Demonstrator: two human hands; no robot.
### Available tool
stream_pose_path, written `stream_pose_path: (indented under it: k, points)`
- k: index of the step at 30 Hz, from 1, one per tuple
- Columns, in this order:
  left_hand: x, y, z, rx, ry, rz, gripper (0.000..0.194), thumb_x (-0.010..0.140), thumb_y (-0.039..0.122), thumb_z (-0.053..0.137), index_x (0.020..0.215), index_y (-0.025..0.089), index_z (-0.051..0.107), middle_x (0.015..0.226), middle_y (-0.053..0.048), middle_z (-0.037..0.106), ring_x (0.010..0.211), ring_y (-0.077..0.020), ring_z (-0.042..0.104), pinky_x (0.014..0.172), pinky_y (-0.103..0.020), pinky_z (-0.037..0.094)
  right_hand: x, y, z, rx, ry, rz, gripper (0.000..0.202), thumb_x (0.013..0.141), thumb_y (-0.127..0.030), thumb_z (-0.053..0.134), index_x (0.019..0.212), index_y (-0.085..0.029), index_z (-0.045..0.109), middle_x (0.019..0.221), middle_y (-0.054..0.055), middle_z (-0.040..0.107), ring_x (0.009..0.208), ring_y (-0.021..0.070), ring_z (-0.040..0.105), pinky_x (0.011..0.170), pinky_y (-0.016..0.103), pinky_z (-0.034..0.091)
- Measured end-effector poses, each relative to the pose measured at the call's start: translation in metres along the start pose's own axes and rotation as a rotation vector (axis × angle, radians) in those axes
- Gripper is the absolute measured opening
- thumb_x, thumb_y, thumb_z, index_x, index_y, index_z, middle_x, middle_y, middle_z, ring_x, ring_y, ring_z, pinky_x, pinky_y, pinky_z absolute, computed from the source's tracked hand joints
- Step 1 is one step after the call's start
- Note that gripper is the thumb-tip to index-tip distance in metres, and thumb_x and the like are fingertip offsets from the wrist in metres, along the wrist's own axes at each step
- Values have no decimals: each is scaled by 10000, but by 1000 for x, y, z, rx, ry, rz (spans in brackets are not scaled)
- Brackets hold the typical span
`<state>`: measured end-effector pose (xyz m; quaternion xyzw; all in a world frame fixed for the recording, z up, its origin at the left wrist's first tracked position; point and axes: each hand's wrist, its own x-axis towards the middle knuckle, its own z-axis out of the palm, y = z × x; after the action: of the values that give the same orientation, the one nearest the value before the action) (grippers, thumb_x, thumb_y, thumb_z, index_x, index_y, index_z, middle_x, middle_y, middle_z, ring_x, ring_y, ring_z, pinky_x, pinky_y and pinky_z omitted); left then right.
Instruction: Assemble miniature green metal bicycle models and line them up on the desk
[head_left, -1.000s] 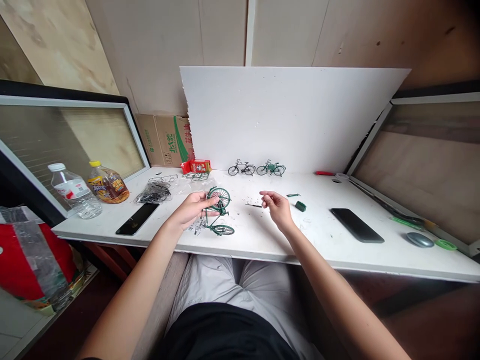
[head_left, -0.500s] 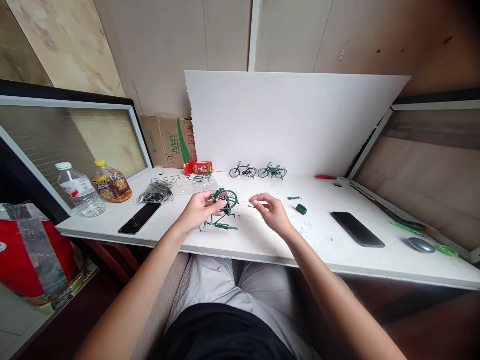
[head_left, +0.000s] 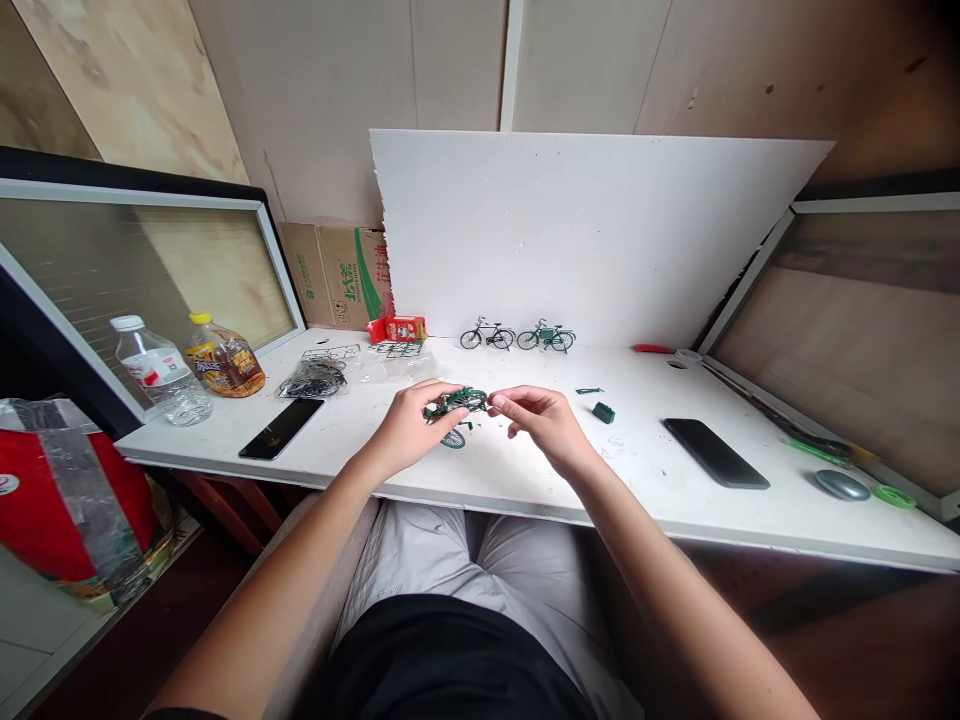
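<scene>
Above the front of the white table, my left hand (head_left: 411, 425) is closed round a small green model bicycle (head_left: 466, 400), now tilted, with one wheel hanging below. My right hand (head_left: 536, 418) has its thumb and forefinger pinched together at the bicycle's right end. Whatever sits in that pinch is too small to make out. To the right of this hand lie a small green box-shaped part (head_left: 603, 412) and a thin green piece (head_left: 589, 391). Two finished-looking model bicycles, one black (head_left: 487, 334) and one green (head_left: 546, 336), stand at the back.
On the left are a water bottle (head_left: 163, 372), a yellow-capped bottle (head_left: 223, 358), a phone (head_left: 282, 430) and a bag of black parts (head_left: 313, 378). A red packet (head_left: 405, 328) lies behind. On the right are a black phone (head_left: 715, 453) and a mouse (head_left: 841, 485).
The green model bicycle has been turned in my left hand, from wheel face-on to tilted nearly edge-on. My right hand has moved left, up to its right end.
</scene>
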<state>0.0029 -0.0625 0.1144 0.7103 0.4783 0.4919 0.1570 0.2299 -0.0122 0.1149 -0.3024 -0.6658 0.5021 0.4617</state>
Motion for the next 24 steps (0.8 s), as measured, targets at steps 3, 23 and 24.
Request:
stream_pose_path:
  k: [3, 23, 24]
  points:
    - [-1, 1, 4, 7, -15, 19, 303, 939, 384, 735, 1199, 237, 785, 1244, -84, 776, 1135, -269, 726, 987, -386, 583, -1, 2, 2, 4, 26, -8, 363, 864, -556, 804, 916, -198, 833, 896, 89, 793, 838, 207, 705, 611, 280, 513]
    - [-2, -7, 21, -84, -6, -82, 356, 858, 453, 830, 1119, 211, 821, 1186, -90, 799, 999, -247, 760, 822, -324, 610, -1, 13, 15, -23, 135, -42, 374, 880, -527, 796, 941, -158, 804, 829, 95, 789, 735, 192, 715, 552, 266, 529]
    - [-2, -6, 20, -84, -12, -81, 345, 865, 456, 822, 1111, 214, 822, 1169, -86, 803, 991, -244, 761, 825, -326, 608, -2, 13, 15, -29, 141, -51, 371, 880, -525, 796, 944, -159, 805, 828, 91, 785, 728, 188, 708, 548, 266, 530]
